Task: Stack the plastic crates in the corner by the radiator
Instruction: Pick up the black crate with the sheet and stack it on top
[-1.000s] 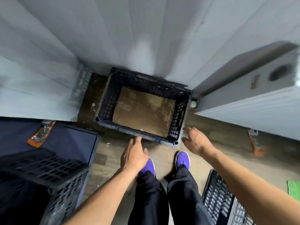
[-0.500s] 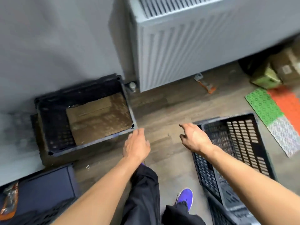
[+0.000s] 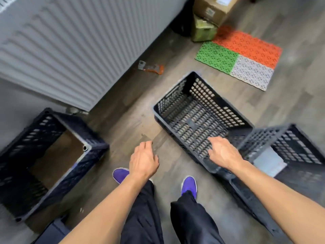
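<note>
Head view. One crate (image 3: 44, 161) sits at lower left of frame, beside the radiator (image 3: 70, 50), cardboard in its bottom; judged the stack base. Next crate (image 3: 197, 117) lies open on the floor at centre right, another crate (image 3: 288, 152) touching it. Right hand (image 3: 223, 154) hovers over its near rim, fingers (image 3: 212, 143) spread, holding nothing. Left hand (image 3: 143, 162) at centre, fingers loosely curled, empty, well apart from both crates.

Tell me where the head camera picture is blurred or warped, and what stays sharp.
Head view: motion blur smears the radiator and the corner crate at left; the middle crate and both hands, left and right, read sharper; wide-angle warp tilts the floor and bends straight edges; soft even light, no glare.
</note>
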The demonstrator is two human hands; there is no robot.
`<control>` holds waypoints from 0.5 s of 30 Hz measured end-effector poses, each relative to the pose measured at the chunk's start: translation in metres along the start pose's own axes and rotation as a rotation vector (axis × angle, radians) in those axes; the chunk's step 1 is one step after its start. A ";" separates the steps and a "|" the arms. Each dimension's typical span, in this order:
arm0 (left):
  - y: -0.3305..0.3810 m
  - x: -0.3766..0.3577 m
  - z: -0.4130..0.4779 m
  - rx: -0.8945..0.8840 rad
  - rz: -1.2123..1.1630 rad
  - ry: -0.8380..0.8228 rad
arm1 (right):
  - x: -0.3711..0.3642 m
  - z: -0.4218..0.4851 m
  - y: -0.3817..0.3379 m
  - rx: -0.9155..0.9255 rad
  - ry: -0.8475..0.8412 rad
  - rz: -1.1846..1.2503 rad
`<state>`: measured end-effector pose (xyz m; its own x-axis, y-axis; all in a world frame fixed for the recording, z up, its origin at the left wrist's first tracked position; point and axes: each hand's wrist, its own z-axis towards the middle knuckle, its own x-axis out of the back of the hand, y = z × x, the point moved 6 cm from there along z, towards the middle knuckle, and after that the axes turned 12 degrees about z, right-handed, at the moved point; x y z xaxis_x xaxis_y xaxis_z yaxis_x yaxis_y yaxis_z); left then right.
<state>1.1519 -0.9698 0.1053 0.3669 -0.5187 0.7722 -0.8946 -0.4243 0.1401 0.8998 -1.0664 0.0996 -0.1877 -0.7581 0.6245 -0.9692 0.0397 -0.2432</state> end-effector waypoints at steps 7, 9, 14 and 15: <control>0.113 -0.032 -0.016 -0.206 0.137 -0.057 | -0.006 -0.050 0.136 -0.217 -0.003 0.205; 0.140 -0.040 -0.021 -0.268 0.175 -0.074 | -0.012 -0.066 0.161 -0.261 0.017 0.263; 0.191 -0.063 -0.031 -0.450 0.331 -0.113 | -0.038 -0.099 0.206 -0.376 0.083 0.431; 0.200 -0.071 -0.033 -0.497 0.377 -0.128 | -0.046 -0.106 0.215 -0.407 0.093 0.465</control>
<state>0.9388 -0.9932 0.0994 0.0041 -0.6627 0.7489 -0.9685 0.1838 0.1679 0.6834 -0.9542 0.0977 -0.6003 -0.5427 0.5874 -0.7621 0.6109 -0.2145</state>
